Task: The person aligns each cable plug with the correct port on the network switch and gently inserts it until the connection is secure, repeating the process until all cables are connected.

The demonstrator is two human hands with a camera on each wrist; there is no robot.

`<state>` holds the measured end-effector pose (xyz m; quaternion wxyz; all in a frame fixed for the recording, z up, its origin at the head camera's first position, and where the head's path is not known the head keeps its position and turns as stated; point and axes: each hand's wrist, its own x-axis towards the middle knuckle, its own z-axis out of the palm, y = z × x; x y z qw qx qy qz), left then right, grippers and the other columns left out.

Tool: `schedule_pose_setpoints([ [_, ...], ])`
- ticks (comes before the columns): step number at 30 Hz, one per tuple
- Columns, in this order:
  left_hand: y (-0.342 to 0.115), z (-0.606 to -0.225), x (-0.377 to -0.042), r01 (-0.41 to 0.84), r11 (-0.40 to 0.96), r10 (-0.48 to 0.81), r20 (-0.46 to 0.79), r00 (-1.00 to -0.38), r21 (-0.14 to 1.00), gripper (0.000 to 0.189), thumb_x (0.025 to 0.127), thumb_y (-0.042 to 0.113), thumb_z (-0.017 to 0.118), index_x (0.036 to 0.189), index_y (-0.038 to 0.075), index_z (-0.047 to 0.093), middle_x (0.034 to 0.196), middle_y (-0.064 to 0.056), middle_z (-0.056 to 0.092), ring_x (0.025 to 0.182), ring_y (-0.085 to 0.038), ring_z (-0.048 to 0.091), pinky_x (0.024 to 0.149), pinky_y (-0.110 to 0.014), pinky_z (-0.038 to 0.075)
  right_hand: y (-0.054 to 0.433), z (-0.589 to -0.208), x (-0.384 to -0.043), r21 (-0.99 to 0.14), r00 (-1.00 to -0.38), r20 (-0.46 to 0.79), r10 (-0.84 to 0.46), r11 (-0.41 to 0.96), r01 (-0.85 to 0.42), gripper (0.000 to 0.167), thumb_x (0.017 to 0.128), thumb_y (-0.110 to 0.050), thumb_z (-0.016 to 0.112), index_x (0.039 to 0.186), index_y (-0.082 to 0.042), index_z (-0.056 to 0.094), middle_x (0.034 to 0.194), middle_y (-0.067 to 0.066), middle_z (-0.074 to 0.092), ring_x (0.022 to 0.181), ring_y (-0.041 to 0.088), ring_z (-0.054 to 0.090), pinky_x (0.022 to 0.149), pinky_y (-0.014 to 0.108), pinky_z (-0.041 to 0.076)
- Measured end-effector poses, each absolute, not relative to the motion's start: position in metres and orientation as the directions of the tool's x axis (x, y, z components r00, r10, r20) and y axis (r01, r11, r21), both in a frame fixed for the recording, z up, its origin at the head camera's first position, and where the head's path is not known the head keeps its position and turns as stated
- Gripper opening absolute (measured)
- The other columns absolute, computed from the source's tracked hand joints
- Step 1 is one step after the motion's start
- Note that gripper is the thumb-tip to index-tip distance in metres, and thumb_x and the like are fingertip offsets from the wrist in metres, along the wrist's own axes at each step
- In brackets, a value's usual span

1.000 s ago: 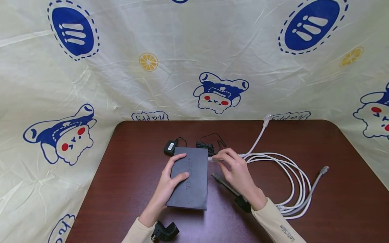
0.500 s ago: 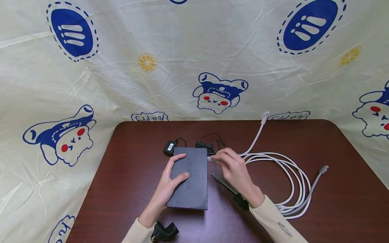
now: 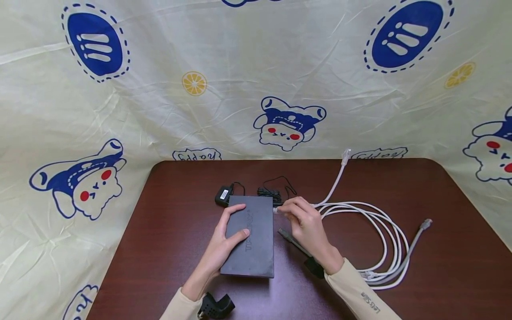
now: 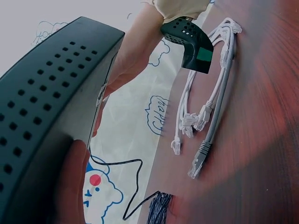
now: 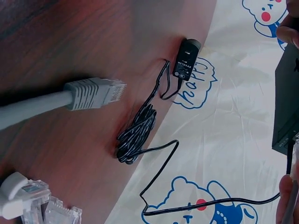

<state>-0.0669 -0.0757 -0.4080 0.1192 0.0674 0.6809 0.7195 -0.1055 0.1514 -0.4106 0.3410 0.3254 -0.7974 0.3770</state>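
My left hand grips a dark grey network switch above the table, thumb lying across its top face. Vent holes dot the side of the switch that fills the left of the left wrist view. At its right edge in the head view, my right hand pinches a network cable by its clear plug, which is at the port side. Whether the plug is fully seated cannot be seen. A grey cable end with a clear plug lies below my right wrist. A thin black power cord runs to the switch.
Coiled white network cables lie right of my right hand, one plug sticking up at the table's back edge. Another grey plug points right. A black power adapter and bundled cord lie behind the switch. A patterned sheet hangs behind.
My right forearm has shifted slightly left, and the upright white cable end at the back has swayed slightly left with it. Both hands keep their holds.
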Motion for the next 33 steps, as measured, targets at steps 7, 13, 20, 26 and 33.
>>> schedule_pose_setpoints([
  [7, -0.0750, -0.4096, -0.0665, -0.100, -0.043, 0.272, -0.084, -0.958, 0.994, 0.052, 0.092, 0.016, 0.062, 0.138, 0.033, 0.043, 0.135, -0.010, 0.037, 0.102, -0.031, 0.048, 0.078, -0.042, 0.042, 0.1502, -0.4116, -0.1057, -0.385, -0.552, 0.790, -0.265, 0.486, -0.785, 0.034, 0.068, 0.027, 0.066, 0.086, -0.001, 0.071, 0.087, 0.006, 0.062, 0.079, 0.020, 0.059, 0.067, 0.026, 0.048],
  [13, -0.0748, -0.4092, -0.0673, -0.090, -0.034, 0.266, -0.078, -0.961, 0.995, 0.052, 0.091, 0.016, 0.063, 0.137, 0.030, 0.045, 0.134, -0.012, 0.038, 0.105, -0.031, 0.046, 0.080, -0.041, 0.041, 0.1492, -0.4104, -0.1056, -0.371, -0.544, 0.793, -0.274, 0.491, -0.788, 0.035, 0.067, 0.027, 0.067, 0.087, -0.001, 0.071, 0.088, 0.005, 0.062, 0.079, 0.020, 0.059, 0.066, 0.027, 0.049],
  [20, -0.0751, -0.4101, -0.0689, -0.089, -0.051, 0.253, -0.074, -0.965, 0.995, 0.052, 0.090, 0.015, 0.064, 0.136, 0.032, 0.046, 0.134, -0.011, 0.039, 0.106, -0.031, 0.045, 0.080, -0.042, 0.041, 0.1504, -0.4096, -0.1069, -0.385, -0.558, 0.780, -0.284, 0.487, -0.784, 0.033, 0.069, 0.027, 0.067, 0.087, 0.000, 0.071, 0.090, 0.005, 0.062, 0.082, 0.019, 0.059, 0.068, 0.026, 0.048],
  [26, -0.0748, -0.4106, -0.0694, -0.075, -0.060, 0.221, -0.060, -0.973, 0.995, 0.052, 0.089, 0.014, 0.065, 0.135, 0.028, 0.048, 0.132, -0.011, 0.042, 0.107, -0.029, 0.046, 0.082, -0.041, 0.041, 0.1516, -0.4100, -0.1080, -0.429, -0.596, 0.745, -0.299, 0.470, -0.772, 0.025, 0.077, 0.020, 0.063, 0.089, 0.000, 0.070, 0.091, 0.006, 0.062, 0.084, 0.022, 0.058, 0.073, 0.025, 0.046],
  [33, -0.0743, -0.4110, -0.0696, -0.065, -0.044, 0.195, -0.056, -0.979, 0.997, 0.050, 0.089, 0.013, 0.065, 0.135, 0.025, 0.050, 0.132, -0.011, 0.042, 0.112, -0.029, 0.042, 0.086, -0.040, 0.036, 0.1520, -0.4100, -0.1095, -0.410, -0.590, 0.744, -0.314, 0.482, -0.774, 0.023, 0.077, 0.018, 0.065, 0.090, 0.000, 0.070, 0.091, 0.005, 0.062, 0.084, 0.018, 0.057, 0.071, 0.025, 0.045],
])
